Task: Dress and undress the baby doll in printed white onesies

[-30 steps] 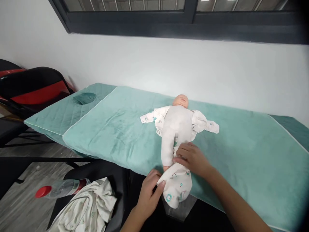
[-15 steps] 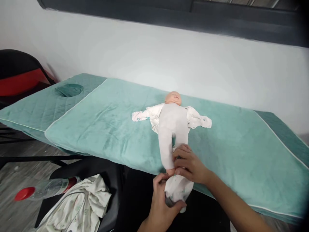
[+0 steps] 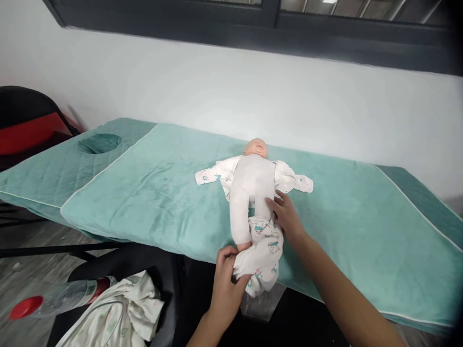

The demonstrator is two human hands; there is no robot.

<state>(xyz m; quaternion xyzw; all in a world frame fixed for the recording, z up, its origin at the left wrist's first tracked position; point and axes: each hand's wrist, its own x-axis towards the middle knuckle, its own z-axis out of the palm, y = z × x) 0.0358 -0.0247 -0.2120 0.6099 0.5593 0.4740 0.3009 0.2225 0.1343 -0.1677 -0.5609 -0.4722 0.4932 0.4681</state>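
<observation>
Doll: a baby doll (image 3: 252, 193) lay face up on the teal massage bed (image 3: 162, 193), head toward 12 o'clock, legs toward 6, near the bed's front edge.
Romper: a white printed romper (image 3: 265, 250) was spread under the doll's arms and bunched over one leg at the 6 o'clock end.
Left hand: the left hand (image 3: 226, 277) was closed on the romper's lower leg, just below the doll's bare foot.
Right hand: the right hand (image 3: 287, 217) was narrowed, its fingers pinching the romper fabric at the doll's hip – at 3 o'clock of the legs.
Risk: a hard pull on the fabric could drag the doll off the front edge – the feet already lay close to it.
Hard to see: the covered leg was hidden in the folds; the cloth (image 3: 123, 318) and bottle (image 3: 54, 301) at 8 o'clock were partly cut off.
</observation>
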